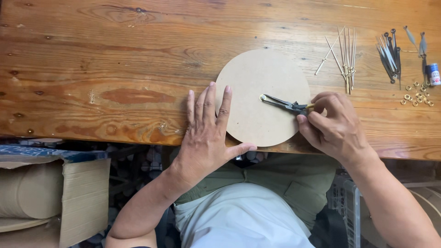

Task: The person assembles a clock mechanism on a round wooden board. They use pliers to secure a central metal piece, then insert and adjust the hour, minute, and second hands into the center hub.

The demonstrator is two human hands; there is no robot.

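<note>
A: Where the table [92,69] ends at far left, an open box [69,193] stands below it with a roll of something pale inside. Moving right, the left hand [206,131] lies flat, fingers [210,103] spread wide, holding nothing, tips pressing the left rim of the disc [257,92].

B: And the disc itself?

A: It lies flat at the table's near edge, its lowest part right at the lip. Pliers [285,104] lie across it, their nose closed on a small brass ring [262,97] near the middle. The right hand [333,124] has its fingers curled tight round the handles.

B: What might go wrong?

A: I'd judge the disc could skate or tip off the near edge if the pliers twist hard, since only fingertips pin it. The ring could also spring out of the nose, or the nose could scar the board.

B: Anything in the way?

A: Not close by. Further right lie thin pins [347,59], then dark needle-like pieces [390,55], then loose brass rings [417,95] and a small spool [432,74], all well apart from the hands. A wide sweep of the right arm could scatter them.
</note>
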